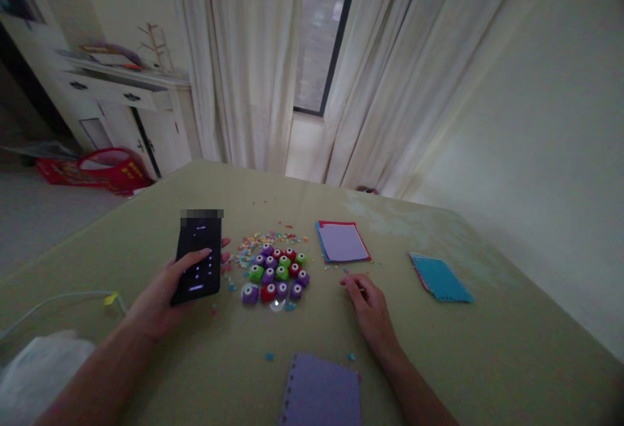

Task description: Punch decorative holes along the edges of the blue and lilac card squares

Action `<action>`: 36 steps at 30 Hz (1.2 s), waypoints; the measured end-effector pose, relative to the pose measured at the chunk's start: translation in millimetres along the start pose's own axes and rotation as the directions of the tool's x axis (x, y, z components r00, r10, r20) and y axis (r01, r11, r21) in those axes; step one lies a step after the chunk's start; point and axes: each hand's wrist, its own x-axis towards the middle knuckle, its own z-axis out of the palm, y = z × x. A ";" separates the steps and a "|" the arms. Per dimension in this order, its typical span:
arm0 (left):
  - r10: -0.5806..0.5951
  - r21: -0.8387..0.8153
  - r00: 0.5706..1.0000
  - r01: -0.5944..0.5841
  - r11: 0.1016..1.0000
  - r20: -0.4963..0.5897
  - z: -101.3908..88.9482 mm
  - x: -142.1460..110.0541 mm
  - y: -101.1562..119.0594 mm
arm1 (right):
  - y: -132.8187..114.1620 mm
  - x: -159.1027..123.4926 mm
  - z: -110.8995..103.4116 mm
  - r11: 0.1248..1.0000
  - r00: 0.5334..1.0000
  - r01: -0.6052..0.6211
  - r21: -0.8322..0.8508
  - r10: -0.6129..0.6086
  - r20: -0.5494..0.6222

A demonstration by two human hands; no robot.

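Observation:
My left hand (163, 296) holds a black phone (197, 258) upright over the olive-green table (487, 348), thumb across its lit screen. My right hand (370, 306) rests on the tabletop with fingers curled loosely; whether anything lies under them I cannot make out. Between the hands sits a cluster of several small craft punches (275, 273), purple, green and red. Coloured paper bits (266, 242) lie scattered behind them.
A stack of paper sheets with a lilac top (342, 242) lies behind my right hand. Blue sheets (441, 278) lie to the right, and a purple punched sheet (322, 390) at the near edge. A white cable (58, 299) and white bag (41, 364) are at left.

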 end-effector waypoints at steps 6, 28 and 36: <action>-0.040 -0.070 0.999 0.039 0.997 -0.015 3.4 -1.1 3.1 | -1.9 0.1 -0.6 1.000 1.000 0.014 -0.013 -0.014 0.005; 0.025 -0.160 0.999 -0.020 0.987 0.030 3.8 -3.3 4.9 | -0.5 0.0 -0.2 1.000 1.000 -0.003 -0.003 0.003 0.016; 0.009 -0.229 0.999 0.000 0.974 0.036 1.5 -4.4 6.8 | 0.8 0.0 -0.3 1.000 1.000 0.001 -0.009 -0.001 0.016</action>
